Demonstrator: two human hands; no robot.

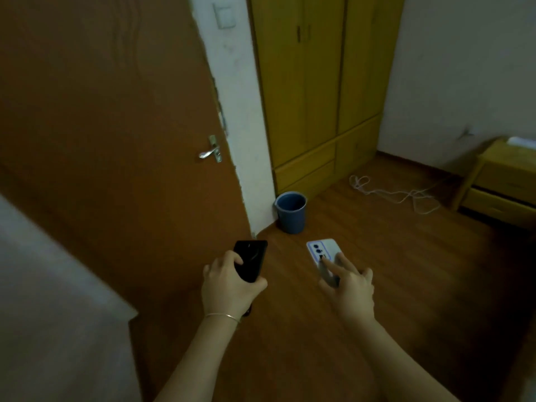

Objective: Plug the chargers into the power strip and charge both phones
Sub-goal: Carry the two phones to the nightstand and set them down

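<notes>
My left hand grips a black phone, held upright with its back and round camera ring facing me. My right hand holds a white phone with a blue-edged camera block, its back also toward me, my index finger resting along it. Both phones are out in front of me above the wooden floor. White cables lie tangled on the floor at the far right, near a nightstand. No power strip or charger plug shows.
A brown door with a metal handle stands at left. A blue bucket sits by the wall corner. A yellow wardrobe is behind it, a yellow nightstand at far right, and a pale bed edge at lower left.
</notes>
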